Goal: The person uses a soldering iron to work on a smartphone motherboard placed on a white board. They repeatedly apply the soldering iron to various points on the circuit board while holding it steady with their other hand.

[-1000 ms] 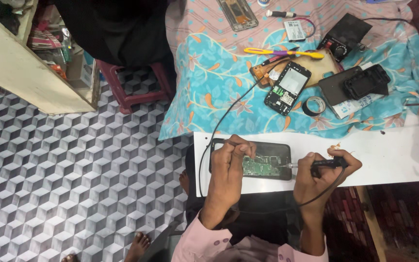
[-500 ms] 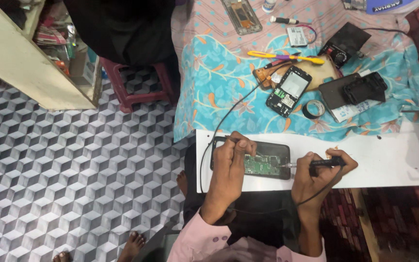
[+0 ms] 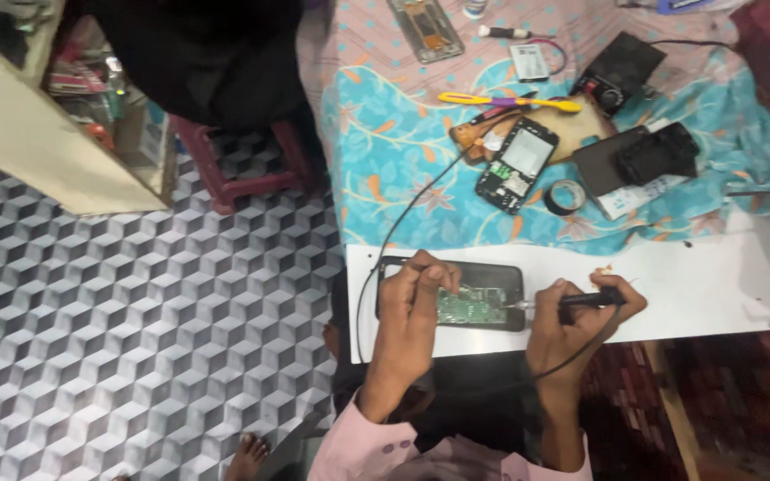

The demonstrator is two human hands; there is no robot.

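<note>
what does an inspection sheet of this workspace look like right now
surface: white board on the lap, edge against a teal floral cloth
job's things: opened phone with green circuit board showing, lying flat on the white board; soldering iron tip at the phone's right end
clutter: second opened phone, tape roll, yellow tool, black case, phone frame
grippers: left hand holds a thin probe on the phone; right hand grips the iron
cables: black wire runs from the left hand up across the cloth
surroundings: cube-pattern floor, red stool, shelf
</note>
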